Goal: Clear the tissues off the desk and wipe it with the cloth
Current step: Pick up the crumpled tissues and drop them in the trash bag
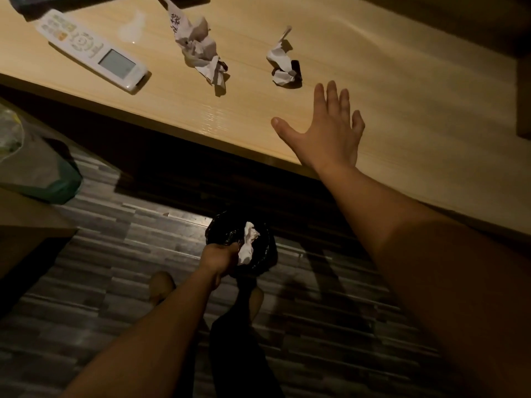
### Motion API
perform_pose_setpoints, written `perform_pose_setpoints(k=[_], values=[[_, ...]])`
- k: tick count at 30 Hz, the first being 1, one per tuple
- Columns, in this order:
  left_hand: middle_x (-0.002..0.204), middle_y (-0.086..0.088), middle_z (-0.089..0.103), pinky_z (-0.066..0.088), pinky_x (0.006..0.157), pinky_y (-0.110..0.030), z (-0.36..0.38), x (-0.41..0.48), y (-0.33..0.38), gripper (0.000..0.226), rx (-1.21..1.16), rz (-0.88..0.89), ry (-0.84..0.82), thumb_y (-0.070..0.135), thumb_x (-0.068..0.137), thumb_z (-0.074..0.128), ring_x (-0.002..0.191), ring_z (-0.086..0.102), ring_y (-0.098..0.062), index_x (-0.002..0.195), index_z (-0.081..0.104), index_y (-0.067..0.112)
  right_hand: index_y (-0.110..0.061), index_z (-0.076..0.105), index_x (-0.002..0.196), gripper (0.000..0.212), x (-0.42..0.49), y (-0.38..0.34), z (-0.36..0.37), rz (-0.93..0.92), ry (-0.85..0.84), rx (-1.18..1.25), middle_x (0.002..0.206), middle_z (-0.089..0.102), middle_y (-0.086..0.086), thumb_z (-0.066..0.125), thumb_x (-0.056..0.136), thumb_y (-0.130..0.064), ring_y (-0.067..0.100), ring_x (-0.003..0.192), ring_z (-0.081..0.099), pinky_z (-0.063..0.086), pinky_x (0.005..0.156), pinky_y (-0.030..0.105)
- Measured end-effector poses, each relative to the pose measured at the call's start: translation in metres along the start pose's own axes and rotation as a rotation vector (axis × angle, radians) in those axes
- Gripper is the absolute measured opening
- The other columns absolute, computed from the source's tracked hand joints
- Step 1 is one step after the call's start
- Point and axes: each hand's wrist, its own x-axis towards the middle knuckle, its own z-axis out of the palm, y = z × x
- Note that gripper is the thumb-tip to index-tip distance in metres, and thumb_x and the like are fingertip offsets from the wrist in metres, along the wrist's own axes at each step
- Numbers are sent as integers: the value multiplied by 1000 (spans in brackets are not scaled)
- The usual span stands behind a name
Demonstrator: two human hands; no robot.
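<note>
Single head view, looking steeply down over desk (373,81) edge and floor (115,282); dim, probably standing height.

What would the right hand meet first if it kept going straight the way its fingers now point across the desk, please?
Most likely the smaller crumpled tissue, which lies just beyond the fingertips of the open right hand. The hand's height above the desk is hard to judge, so it could pass over.

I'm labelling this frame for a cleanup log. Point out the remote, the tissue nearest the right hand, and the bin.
remote (91,50): head view, middle of its white body.
tissue (283,64): head view, centre of the crumpled wad.
bin (265,251): head view, black liner at its right rim.
</note>
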Motion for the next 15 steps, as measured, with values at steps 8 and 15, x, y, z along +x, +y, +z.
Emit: perform_pose_setpoints(k=[8, 15], values=[[82, 2, 76, 59, 78, -46, -45, -92, 106, 23, 150, 588, 166, 35, 101, 63, 83, 73, -17, 86, 73, 21, -27, 10, 166, 120, -2, 1, -1, -7, 0, -1, 175, 0, -3, 15, 72, -102, 19, 160, -5, 4, 125, 52], [114, 5, 68, 62, 83, -39, -37, -133, 259, 40, 150, 1020, 359, 47, 92, 72, 92, 71, -8, 122, 64, 22, -28, 8, 166, 123, -2, 1, -1, -2, -5, -8, 174, -2, -4, 7, 70, -104, 18, 160, -6, 5, 125, 52]])
